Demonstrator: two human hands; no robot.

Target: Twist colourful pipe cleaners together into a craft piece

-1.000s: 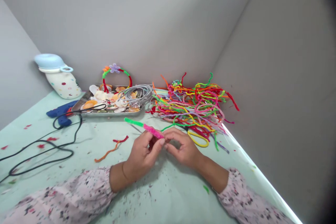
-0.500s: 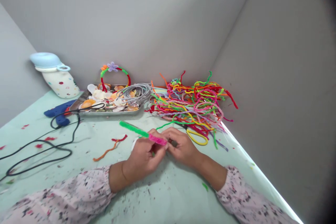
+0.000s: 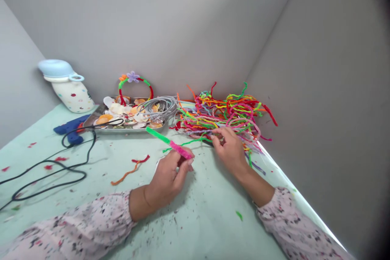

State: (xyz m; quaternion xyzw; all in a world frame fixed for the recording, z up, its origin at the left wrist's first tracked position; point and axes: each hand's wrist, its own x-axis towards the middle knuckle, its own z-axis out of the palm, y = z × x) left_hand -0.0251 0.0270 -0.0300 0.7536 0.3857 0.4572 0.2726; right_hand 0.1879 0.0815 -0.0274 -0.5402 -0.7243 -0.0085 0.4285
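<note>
My left hand (image 3: 169,175) is closed round a short stick wrapped in green and pink pipe cleaner (image 3: 167,141), which points up and to the left. My right hand (image 3: 230,149) reaches into the near edge of a heap of coloured pipe cleaners (image 3: 225,115) in the table's back right corner. Its fingers are curled on the strands; what they grip is hidden.
A metal tray (image 3: 99,114) of shells and grey wire sits at the back, a decorated pipe-cleaner hoop (image 3: 135,82) behind it. A blue glue gun (image 3: 70,129) with a black cord (image 3: 51,168) lies at the left, near a spotted white jug (image 3: 67,87). Scraps litter the green table (image 3: 201,219).
My right hand has left the stick and moved back and to the right into the pipe-cleaner heap. My left hand still holds the stick, now tilted a little higher.
</note>
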